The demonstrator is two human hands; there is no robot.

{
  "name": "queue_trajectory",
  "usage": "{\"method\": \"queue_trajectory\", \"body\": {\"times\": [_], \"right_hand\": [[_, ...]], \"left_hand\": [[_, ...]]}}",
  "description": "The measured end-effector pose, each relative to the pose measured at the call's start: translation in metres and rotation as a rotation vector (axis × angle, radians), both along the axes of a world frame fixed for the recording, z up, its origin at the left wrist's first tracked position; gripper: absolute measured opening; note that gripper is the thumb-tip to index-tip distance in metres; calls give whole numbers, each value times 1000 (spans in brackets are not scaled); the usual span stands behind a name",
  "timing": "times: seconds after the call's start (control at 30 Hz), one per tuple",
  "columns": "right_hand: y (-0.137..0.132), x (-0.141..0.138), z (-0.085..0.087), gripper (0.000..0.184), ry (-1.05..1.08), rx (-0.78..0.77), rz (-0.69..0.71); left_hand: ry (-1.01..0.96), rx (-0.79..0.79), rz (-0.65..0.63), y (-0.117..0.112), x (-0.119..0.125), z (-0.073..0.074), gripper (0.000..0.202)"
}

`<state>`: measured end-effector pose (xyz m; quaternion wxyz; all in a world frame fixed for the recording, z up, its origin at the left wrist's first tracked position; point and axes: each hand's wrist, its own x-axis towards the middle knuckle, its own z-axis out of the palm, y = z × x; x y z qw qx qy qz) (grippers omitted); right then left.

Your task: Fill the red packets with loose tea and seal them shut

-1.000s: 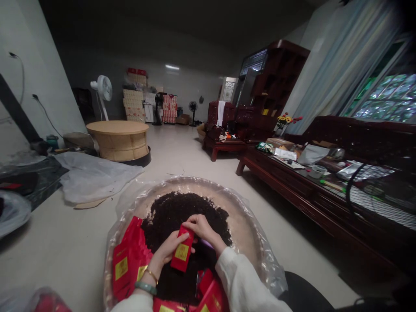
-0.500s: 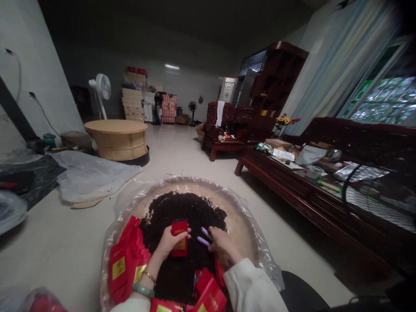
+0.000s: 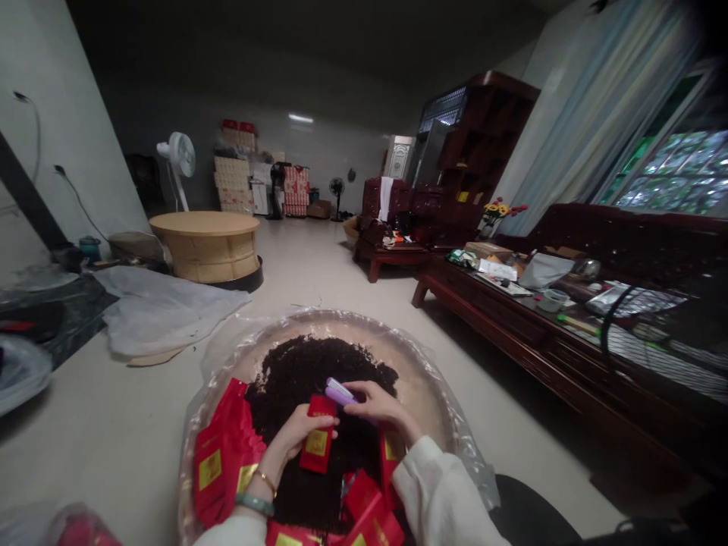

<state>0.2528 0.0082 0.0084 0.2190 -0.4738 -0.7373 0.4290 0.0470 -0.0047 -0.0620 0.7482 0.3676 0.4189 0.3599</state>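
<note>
My left hand (image 3: 300,426) is closed around a small red packet (image 3: 316,447) with a yellow label, its thumb across the front. A purple stapler (image 3: 340,391) is in my right hand (image 3: 372,402), its tip just over the packet's top edge; whether they touch I cannot tell. Below both hands lies a heap of dark, loose tea-like leaves (image 3: 318,360) in a wide round basket tray (image 3: 424,387) lined with clear plastic. Several more red packets (image 3: 219,462) lean at the tray's left side, and other red packets (image 3: 369,508) lie at its near edge.
To the right runs a long dark wooden table (image 3: 478,292) with bags and containers on it. A round drum-like stand (image 3: 208,246) and a white fan (image 3: 182,155) are at the left, near a plastic sheet (image 3: 164,311) on the floor. A dark round seat (image 3: 528,508) shows at lower right.
My right hand has brought the stapler left and up to the packet's top; its jaws look closer together. The packet has tilted, its top leaning right, and sits slightly lower.
</note>
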Motion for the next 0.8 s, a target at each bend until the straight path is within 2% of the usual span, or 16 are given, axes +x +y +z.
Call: {"method": "queue_trajectory", "body": {"times": [0.23,0.4,0.6,0.8], "right_hand": [[4,-14,1,54,-43,-28,33],[7,-18,-3,47,-93,-6,34],[4,-26,-9,32,40,-54,38],[8,-25,-15,34,26,-42,54]], "left_hand": [[16,10,36,2,-1,-8,43],[13,38,-30,-1,2,-2,39],[37,54,-62,-4,3,2,43],[169,195,0,2,-3,11,29]]}}
